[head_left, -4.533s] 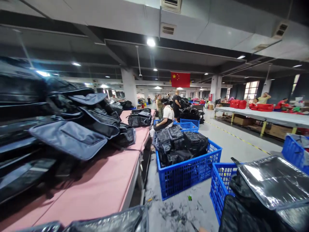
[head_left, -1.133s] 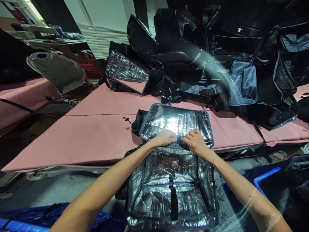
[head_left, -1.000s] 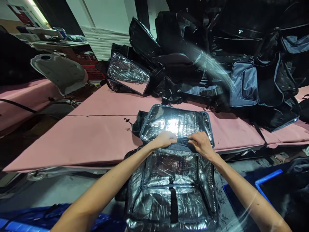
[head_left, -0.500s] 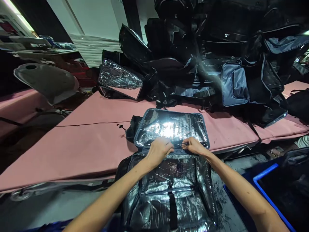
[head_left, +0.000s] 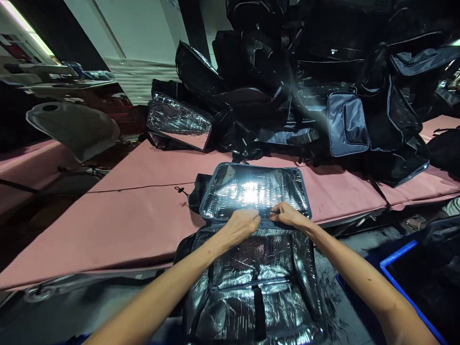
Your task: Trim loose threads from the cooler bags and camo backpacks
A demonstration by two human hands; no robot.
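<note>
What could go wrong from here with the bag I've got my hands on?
The open body of the bag sits past the edge of the table, its support hidden, so it might slip down. The left hand and right hand are close together at the near edge of the flap; a hard tug might strain it. Behind, the pile looks uneven, so a knock could perhaps topple it.

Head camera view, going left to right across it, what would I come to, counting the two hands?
Grey chair back, propped foil-lined panel, left hand, right hand, grey bag flap with a pocket, black bag at the right edge.
</note>
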